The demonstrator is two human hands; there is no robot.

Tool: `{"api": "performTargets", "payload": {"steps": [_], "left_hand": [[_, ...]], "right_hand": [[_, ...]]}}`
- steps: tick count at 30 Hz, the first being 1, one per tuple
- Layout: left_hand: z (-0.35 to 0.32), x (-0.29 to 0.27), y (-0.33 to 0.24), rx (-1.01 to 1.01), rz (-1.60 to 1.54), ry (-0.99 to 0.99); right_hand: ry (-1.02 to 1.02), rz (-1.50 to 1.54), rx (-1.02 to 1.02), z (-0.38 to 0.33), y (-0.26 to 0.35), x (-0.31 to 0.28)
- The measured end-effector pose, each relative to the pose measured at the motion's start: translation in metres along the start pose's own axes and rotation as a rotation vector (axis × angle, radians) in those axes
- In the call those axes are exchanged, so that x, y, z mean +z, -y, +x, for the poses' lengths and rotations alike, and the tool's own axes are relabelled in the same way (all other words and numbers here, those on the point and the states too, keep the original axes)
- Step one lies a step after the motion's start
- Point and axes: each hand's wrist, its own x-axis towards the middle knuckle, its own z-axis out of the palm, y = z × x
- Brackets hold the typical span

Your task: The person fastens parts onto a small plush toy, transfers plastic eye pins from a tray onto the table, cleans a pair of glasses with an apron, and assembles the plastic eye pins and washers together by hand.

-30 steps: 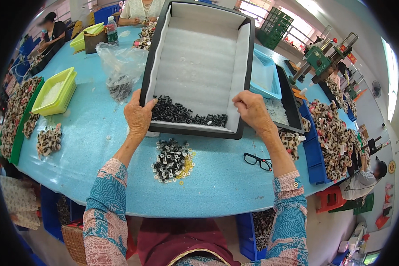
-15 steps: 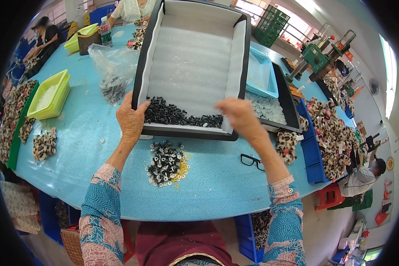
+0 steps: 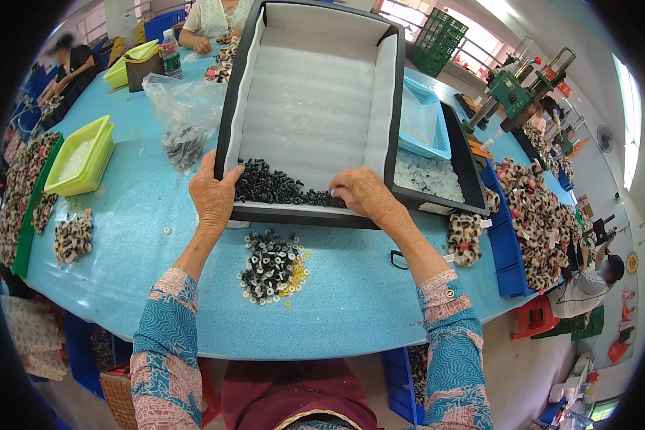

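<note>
A black tray (image 3: 393, 118) lined with white foam sheet is tilted toward me. Small black stemmed plastic pieces (image 3: 274, 183) have gathered along its near edge. My left hand (image 3: 213, 193) is closed round the tray's left rim near the lower corner, thumb inside. Inside the tray's near right corner my right hand (image 3: 365, 195) has its fingers pinched at the edge of the black pieces. A small white piece (image 3: 334, 192) shows at its fingertips. Below the tray, a pile of black pieces with white and yellow rings (image 3: 269, 266) lies on the blue table (image 3: 344, 315).
Left of the tray lie a clear plastic bag (image 3: 183, 118) and yellow-green baskets (image 3: 82, 158). On the right are a light-blue basket (image 3: 424, 118), a black tray of translucent pieces (image 3: 437, 179), dark glasses (image 3: 399, 259) partly behind my forearm, and a blue bin (image 3: 512, 269) of spotted plush pieces. Another person sits across the table.
My right hand has moved left and down, from a blurred motion above the tray's right corner to the black pieces. My left hand keeps its hold on the rim.
</note>
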Motion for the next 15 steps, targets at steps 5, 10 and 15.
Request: {"api": "performTargets", "payload": {"steps": [5,10,15], "left_hand": [[-0.002,-0.003,0.010,0.072,-0.013,-0.050],[-0.002,0.005,0.007,0.108,0.023,-0.042],[0.005,0.006,0.009,0.049,-0.013,-0.010]], "right_hand": [[-0.214,0.134,0.040,-0.004,0.011,-0.016],[-0.683,0.009,0.021,-0.014,-0.053,-0.062],[-0.609,-0.241,-0.017,-0.033,-0.080,-0.070]]}}
